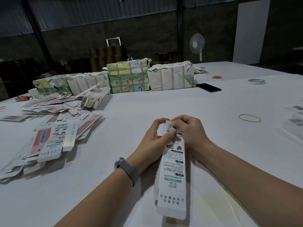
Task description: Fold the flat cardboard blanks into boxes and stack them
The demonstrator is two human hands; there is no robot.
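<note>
White cardboard carton (172,163), long and narrow, half formed, lies between both forearms above the white table (147,104); upside-down green print reads "SONIC ELECTRIC" and "X-S1", with a barcode at the far end. Left hand (154,138) curls round that far end, thumb pressed on the printed face; right hand (188,130) pinches the end flap with bent fingers. Loose flat printed blanks (54,128) sprawl at left, wrapped paper bundles (129,77) behind. Black phone (208,87), tape roll (256,81) and rubber band (249,118) lie well apart on open tabletop at right
</note>
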